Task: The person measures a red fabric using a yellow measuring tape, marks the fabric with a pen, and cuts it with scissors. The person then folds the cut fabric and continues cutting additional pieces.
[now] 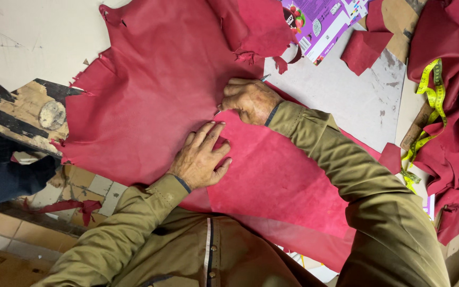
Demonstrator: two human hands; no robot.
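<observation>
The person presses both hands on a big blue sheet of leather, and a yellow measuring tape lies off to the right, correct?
Not quite: the leather sheet is red, not blue. The head view shows the left hand and right hand on it, and a yellow measuring tape at the right.

We see only a tool's tip (265, 77) beyond the right hand (249, 100); the hide (155, 90) runs off the top edge.
</observation>
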